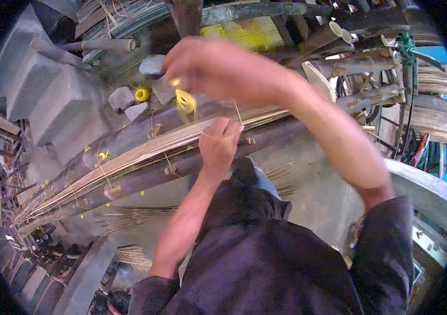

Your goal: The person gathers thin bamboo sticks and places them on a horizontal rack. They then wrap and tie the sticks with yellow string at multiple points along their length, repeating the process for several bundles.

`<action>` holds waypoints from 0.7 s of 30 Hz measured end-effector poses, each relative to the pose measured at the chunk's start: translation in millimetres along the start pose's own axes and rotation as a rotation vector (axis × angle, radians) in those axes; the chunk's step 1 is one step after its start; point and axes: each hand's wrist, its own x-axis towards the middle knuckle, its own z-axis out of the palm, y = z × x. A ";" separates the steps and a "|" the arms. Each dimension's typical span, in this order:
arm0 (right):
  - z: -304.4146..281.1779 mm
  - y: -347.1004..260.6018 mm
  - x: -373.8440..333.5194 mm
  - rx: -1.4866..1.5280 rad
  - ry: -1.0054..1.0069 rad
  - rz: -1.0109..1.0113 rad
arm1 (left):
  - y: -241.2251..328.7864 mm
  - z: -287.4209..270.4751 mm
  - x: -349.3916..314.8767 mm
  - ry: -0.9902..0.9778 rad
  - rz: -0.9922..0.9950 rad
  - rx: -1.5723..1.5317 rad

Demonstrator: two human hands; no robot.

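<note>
A long bundle of thin split bamboo strips [144, 153] lies slantwise across two thick dark bamboo poles. My left hand [220, 146] is closed on top of the bundle, pinching a thin strand of yellow cord [237, 111] that rises from between its thumb and finger. Above and beyond it, my right hand [197, 67] reaches across to the left, smeared by motion. A looped hank of yellow cord [185, 102] hangs beneath its curled fingers, which seem to grip the top of it. Thin yellow ties circle the bundle at several spots farther left.
Concrete steps [60, 105] rise at the left. Near them lie grey stone blocks [122, 98] and a yellow roll [142, 94]. Bamboo poles [328, 34] are piled at the far side. Loose bamboo strips [134, 216] lie on the floor beside me.
</note>
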 end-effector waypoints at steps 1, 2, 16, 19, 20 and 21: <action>1.1 37.2 -3.2 -0.361 -0.113 0.388 | 0.5 3.6 -2.4 0.004 0.003 0.008; 1.8 41.3 -3.6 -0.589 -0.340 0.814 | -1.4 7.8 -5.1 0.010 0.006 0.026; 140.8 -36.7 -212.9 -0.083 -0.225 0.643 | 23.9 -23.9 29.6 -0.235 -0.447 -0.281; 162.1 -49.8 -209.7 -0.152 -0.227 0.647 | 32.7 -37.1 91.2 -0.340 -0.412 -0.645; 160.3 -46.4 -217.8 -0.205 -0.272 0.592 | 31.2 -34.0 117.4 -0.335 -0.284 -0.617; 155.8 -44.8 -226.9 -0.260 -0.327 0.536 | 14.0 -17.3 137.2 -0.323 -0.394 -0.534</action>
